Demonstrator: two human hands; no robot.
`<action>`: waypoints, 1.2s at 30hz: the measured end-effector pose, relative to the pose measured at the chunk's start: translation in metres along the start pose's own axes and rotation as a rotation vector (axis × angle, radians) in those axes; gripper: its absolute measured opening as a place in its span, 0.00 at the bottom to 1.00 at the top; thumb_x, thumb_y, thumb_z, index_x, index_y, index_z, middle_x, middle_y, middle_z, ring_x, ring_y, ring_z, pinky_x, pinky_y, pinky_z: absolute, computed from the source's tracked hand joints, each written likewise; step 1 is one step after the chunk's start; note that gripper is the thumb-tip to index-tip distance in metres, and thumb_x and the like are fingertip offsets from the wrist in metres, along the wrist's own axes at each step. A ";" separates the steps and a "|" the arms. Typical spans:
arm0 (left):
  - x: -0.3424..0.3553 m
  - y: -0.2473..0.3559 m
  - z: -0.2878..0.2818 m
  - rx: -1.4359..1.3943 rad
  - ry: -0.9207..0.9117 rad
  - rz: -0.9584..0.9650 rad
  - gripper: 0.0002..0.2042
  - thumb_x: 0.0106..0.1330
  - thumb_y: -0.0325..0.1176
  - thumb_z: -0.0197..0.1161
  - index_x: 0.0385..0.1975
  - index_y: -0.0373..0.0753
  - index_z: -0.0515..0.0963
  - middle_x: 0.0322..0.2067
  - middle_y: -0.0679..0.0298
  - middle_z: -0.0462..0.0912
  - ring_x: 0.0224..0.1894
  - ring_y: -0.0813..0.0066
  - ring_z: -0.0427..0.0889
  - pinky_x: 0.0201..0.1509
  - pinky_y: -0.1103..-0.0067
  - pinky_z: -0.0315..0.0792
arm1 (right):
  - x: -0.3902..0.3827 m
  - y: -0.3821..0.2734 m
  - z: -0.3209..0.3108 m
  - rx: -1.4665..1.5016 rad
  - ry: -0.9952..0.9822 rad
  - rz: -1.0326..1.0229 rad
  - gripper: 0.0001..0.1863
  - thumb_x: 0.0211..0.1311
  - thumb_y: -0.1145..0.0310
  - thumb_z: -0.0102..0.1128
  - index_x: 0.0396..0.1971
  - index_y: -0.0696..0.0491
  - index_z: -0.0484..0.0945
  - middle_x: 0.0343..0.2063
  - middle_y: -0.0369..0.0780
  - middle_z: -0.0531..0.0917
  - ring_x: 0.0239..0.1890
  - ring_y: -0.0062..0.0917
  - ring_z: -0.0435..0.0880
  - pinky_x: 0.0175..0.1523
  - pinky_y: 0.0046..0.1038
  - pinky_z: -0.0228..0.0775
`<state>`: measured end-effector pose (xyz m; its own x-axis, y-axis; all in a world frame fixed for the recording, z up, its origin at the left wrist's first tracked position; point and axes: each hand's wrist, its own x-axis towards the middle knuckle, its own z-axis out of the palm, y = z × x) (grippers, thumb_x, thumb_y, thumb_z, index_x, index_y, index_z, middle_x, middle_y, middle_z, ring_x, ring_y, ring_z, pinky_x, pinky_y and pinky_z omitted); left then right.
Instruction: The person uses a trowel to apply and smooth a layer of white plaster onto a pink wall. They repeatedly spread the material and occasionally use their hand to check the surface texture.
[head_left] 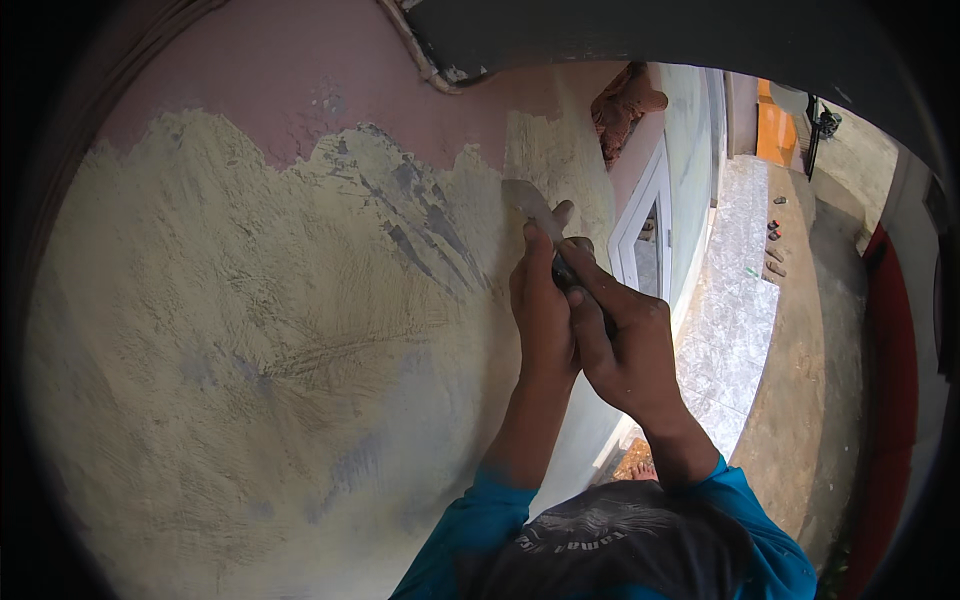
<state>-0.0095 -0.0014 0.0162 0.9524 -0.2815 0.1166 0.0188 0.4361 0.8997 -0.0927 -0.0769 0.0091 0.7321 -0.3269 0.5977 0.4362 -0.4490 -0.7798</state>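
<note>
Both my hands are closed on a scraper (533, 204) with a flat metal blade and a dark handle. Its blade meets the wall (250, 300) at the border between pale yellowish, rough old coating and the pink paint (250, 70) above. My left hand (543, 305) wraps the tool from the left, close behind the blade. Gripping the handle from the right is my right hand (630, 345), fingers pointing up along it. Most of the handle is hidden by my fingers. Grey bare streaks (425, 225) show where coating is gone left of the blade.
Just right of the scraper, a broken hole (622, 105) exposes reddish brick. A white-framed window (643, 225) follows along the wall. Below lie a tiled strip (725, 300) and a concrete floor with several shoes (775, 255). A dark overhang (640, 30) crosses the top.
</note>
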 end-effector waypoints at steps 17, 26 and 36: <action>-0.001 -0.001 0.000 -0.052 0.023 0.006 0.34 0.89 0.58 0.50 0.72 0.28 0.76 0.37 0.68 0.82 0.32 0.86 0.77 0.38 0.84 0.72 | -0.002 0.010 0.001 0.005 0.024 -0.153 0.25 0.81 0.70 0.55 0.73 0.57 0.81 0.43 0.51 0.95 0.37 0.25 0.95 0.45 0.29 0.85; 0.000 0.003 0.003 -0.024 -0.006 0.104 0.33 0.90 0.56 0.51 0.73 0.28 0.75 0.33 0.71 0.79 0.26 0.90 0.70 0.32 0.85 0.67 | -0.001 0.008 0.001 0.031 0.003 -0.077 0.25 0.81 0.70 0.54 0.73 0.57 0.80 0.47 0.52 0.95 0.40 0.32 0.97 0.50 0.31 0.85; 0.002 0.000 0.002 -0.002 -0.031 0.139 0.32 0.90 0.57 0.49 0.72 0.30 0.76 0.35 0.68 0.81 0.31 0.87 0.75 0.37 0.85 0.72 | -0.001 0.003 -0.004 0.027 0.032 -0.043 0.24 0.82 0.69 0.55 0.72 0.56 0.82 0.44 0.51 0.95 0.38 0.29 0.96 0.48 0.29 0.85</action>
<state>-0.0079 -0.0043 0.0172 0.9360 -0.2445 0.2532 -0.1124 0.4743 0.8732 -0.0946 -0.0817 0.0064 0.6954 -0.3350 0.6358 0.4808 -0.4406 -0.7581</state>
